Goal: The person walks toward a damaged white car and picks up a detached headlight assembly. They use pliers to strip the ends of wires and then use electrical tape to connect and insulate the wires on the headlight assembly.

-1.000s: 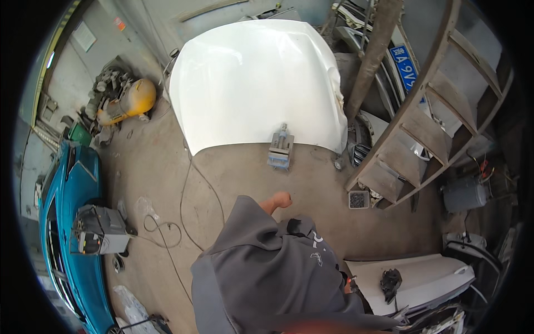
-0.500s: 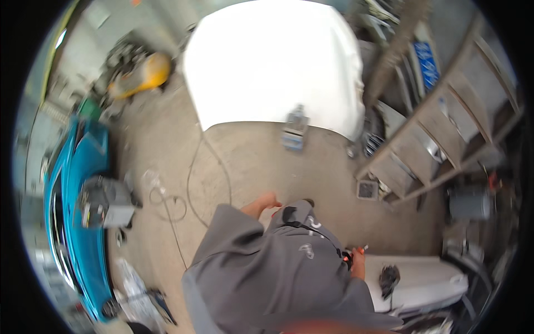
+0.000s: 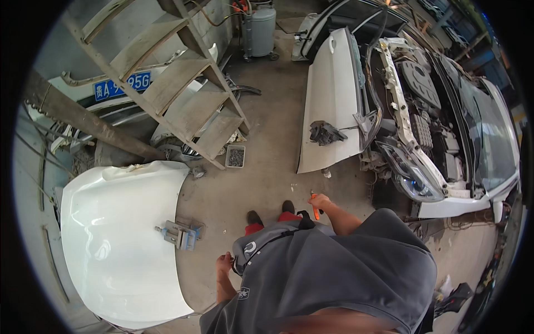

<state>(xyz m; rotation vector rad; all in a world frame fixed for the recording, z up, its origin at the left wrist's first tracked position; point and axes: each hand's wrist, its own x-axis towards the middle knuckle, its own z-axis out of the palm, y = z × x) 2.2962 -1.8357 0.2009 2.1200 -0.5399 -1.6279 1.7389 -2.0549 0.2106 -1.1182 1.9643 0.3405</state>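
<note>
The big one first: a white car [image 3: 439, 128], front end stripped and engine bay bare, sits ahead and to the right of your right fingers [image 3: 318, 201]. Left of your left fingers [image 3: 225, 260] spreads a glossy white hood [image 3: 122, 239], its far edge buckled. Dusty stairs [image 3: 194, 115] slant down ahead of those; a white car door [image 3: 327, 83] sits ahead of your right ones, a black bundle [image 3: 327, 133] on it. Nearer your left fingers, a grey-and-blue vise [image 3: 181, 235] by the hood's edge; ahead, between both hands, a tray [image 3: 227, 157] of dark bits. And there's the hand tool [image 3: 316, 214], your right fingers wrapped around it: bright orange grips, thin greyish tip poking out ahead. Your left fingers curl beside your waist; whether they're pinching anything, I can't tell.
</note>
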